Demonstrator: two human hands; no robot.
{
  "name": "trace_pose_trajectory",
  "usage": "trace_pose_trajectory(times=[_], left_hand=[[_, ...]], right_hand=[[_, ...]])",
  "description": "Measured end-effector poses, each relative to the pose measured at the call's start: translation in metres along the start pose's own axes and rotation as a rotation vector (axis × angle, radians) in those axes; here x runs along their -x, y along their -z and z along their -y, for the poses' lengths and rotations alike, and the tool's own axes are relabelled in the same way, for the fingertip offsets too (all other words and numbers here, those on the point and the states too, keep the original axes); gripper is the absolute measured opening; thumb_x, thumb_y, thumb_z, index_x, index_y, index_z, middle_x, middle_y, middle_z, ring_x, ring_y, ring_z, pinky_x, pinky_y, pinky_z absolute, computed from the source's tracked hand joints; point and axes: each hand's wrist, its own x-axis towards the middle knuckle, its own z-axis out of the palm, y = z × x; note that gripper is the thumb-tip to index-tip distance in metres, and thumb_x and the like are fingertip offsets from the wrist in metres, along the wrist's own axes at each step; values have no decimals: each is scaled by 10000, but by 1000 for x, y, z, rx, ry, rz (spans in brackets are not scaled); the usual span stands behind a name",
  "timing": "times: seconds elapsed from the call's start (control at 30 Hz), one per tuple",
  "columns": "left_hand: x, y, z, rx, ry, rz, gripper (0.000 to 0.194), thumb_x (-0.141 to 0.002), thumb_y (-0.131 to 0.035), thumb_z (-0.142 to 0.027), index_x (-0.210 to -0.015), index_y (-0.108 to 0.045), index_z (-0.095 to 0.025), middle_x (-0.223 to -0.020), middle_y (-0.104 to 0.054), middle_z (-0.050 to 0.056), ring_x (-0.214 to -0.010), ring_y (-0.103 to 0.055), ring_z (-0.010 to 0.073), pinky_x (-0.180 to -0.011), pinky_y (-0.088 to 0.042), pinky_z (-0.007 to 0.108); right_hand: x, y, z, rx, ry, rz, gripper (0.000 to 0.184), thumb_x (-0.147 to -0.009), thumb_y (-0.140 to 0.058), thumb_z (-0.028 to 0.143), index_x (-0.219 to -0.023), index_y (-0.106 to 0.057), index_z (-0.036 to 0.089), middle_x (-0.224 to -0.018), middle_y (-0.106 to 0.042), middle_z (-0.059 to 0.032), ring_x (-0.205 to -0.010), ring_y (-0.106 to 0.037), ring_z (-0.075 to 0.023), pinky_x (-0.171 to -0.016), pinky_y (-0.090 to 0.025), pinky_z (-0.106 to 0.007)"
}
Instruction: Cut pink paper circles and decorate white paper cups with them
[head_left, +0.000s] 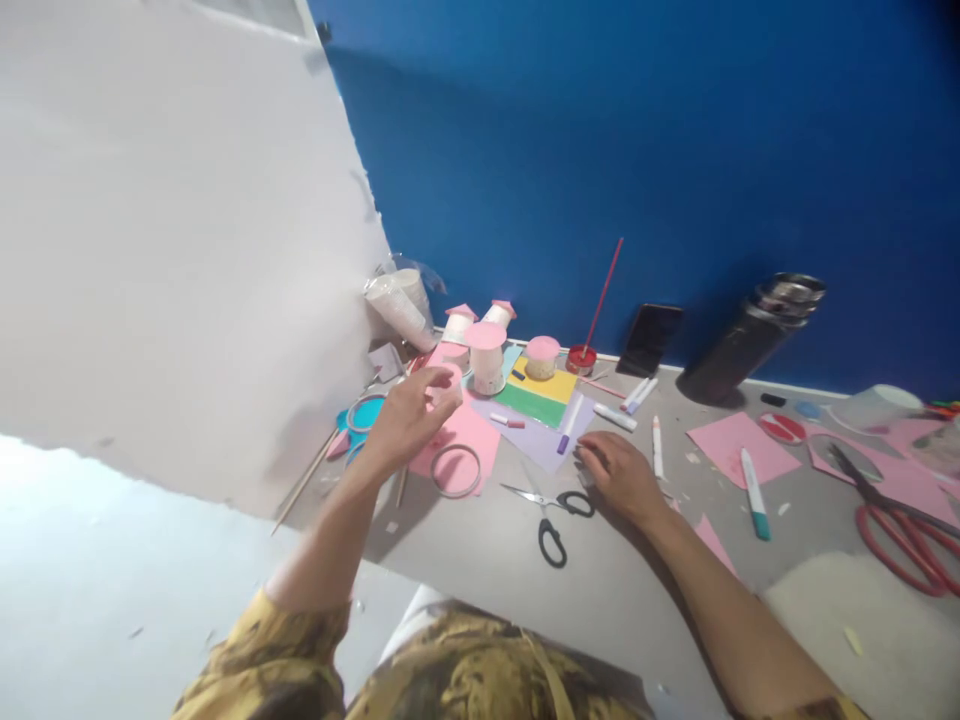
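Note:
My left hand (412, 415) is curled round a small pink-topped paper cup (452, 376), partly hidden by the fingers. Under it lies pink paper (480, 445) with a grey ring (456, 470) on top. My right hand (619, 475) rests on the table, fingers loosely bent and nothing visible in them. Just left of it lie black-handled scissors (550, 503), blades apart, and a purple-capped marker (570, 425) on lilac paper (540, 440). Several pink-topped paper cups, one tall cup (487, 362) and one short cup (542, 357) among them, stand beyond my hands.
Stacked cups in plastic (401, 305) lean in the corner. A black flask (750, 340) and a phone (649, 338) stand by the blue wall. Red-handled scissors (900, 540), a teal-tipped marker (754, 495) and pink paper cover the right. Wooden sticks (304, 480) jut over the left edge.

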Motion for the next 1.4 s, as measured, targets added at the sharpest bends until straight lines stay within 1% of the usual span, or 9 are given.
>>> trace_pose_trajectory(times=[0.1,0.27,0.57,0.73,0.87,1.0,1.1,1.27,1.4], left_hand=[[52,1,9,-54,37,51,156,-859,-670,-357,-968,-718,-256,-1020,-741,61,-924,-686,255,-852,-551,395],[110,-27,27,-158,-104,268,129,-852,-663,-228,-971,-713,-229,-1089,-698,104,-1046,-636,287,-909,-525,433],[123,-52,-1,-90,-271,122,142,-994,-500,-173,-934,-628,-179,-960,-647,99,-953,-577,237,-827,-492,372],[123,-83,-34,-13,-354,146,159,-996,-481,-148,-938,-626,-179,-918,-644,89,-903,-568,231,-780,-490,374],[116,-98,-39,37,-341,100,207,-982,-486,-123,-1120,-619,-199,-1095,-640,109,-1056,-588,243,-889,-519,404],[108,-92,-33,-112,-201,75,454,-954,-510,-138,-1406,-474,-168,-1356,-538,181,-1279,-505,299,-1034,-484,493],[93,-86,-33,-290,-174,274,240,-958,-524,-180,-1174,-625,-146,-1147,-641,149,-1103,-581,303,-939,-510,475],[48,-98,-44,-618,-398,582,172,-912,-517,-114,-951,-683,-139,-995,-686,133,-991,-625,306,-834,-497,435],[27,-117,-46,-641,-549,607,169,-832,-555,-56,-889,-699,-124,-944,-693,156,-983,-636,316,-915,-470,449]], right_hand=[[1,-1,1,-11,5,6,203,-974,-527,299,-981,-705,204,-1014,-764,-108,-982,-691,-282,-901,-538,-417],[2,0,5,0,37,-19,214,-991,-513,301,-978,-705,210,-1013,-764,-101,-964,-693,-270,-876,-549,-400],[3,16,32,-40,227,-64,165,-984,-549,226,-1063,-693,212,-1025,-746,-94,-961,-699,-244,-843,-575,-377],[12,15,61,-41,408,223,368,-905,-571,132,-1257,-643,215,-1312,-648,-125,-1127,-645,-249,-882,-565,-361],[11,8,52,21,447,275,190,-952,-531,153,-1043,-692,195,-1123,-730,-99,-1027,-644,-243,-852,-532,-347],[1,21,25,197,205,38,216,-986,-489,194,-944,-700,181,-923,-746,-93,-897,-641,-238,-774,-480,-316],[-7,37,13,404,-73,-64,234,-975,-515,231,-844,-703,184,-875,-747,-98,-889,-654,-251,-785,-455,-318],[-16,48,20,555,-287,139,289,-996,-461,234,-974,-741,165,-1059,-764,-135,-1059,-663,-275,-842,-459,-324],[-18,47,28,588,-343,265,289,-980,-499,266,-1002,-762,148,-1062,-767,-161,-1051,-679,-303,-796,-488,-339]])
